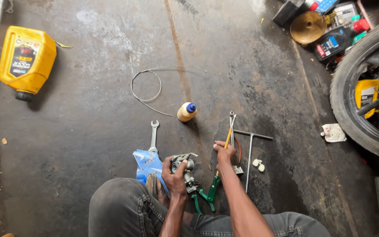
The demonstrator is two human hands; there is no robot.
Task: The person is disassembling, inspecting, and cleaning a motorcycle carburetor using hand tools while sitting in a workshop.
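left hand [175,175] fingers wrapped round a small metal carb-like part [181,165], held just off the floor [88,131] betw the knees, prob to steady it. right hand [224,153] fingers closed on a yellow-shaft screwdriver [228,138], tip pointing away, just right of the part, not touching. green pliers [209,193] under the wrists, spanner [154,136] near left.

Bare forearms, no sleeves reaching the wrists; left hand [175,175] and right hand [224,153] ungloved, without rings, watch or bands. Dark grey trousers [119,210] over both legs, cloth worn, faded and creased at the knees, dusty in patches. Glimpse of a sandal [151,183] just left of the left-hand grip.
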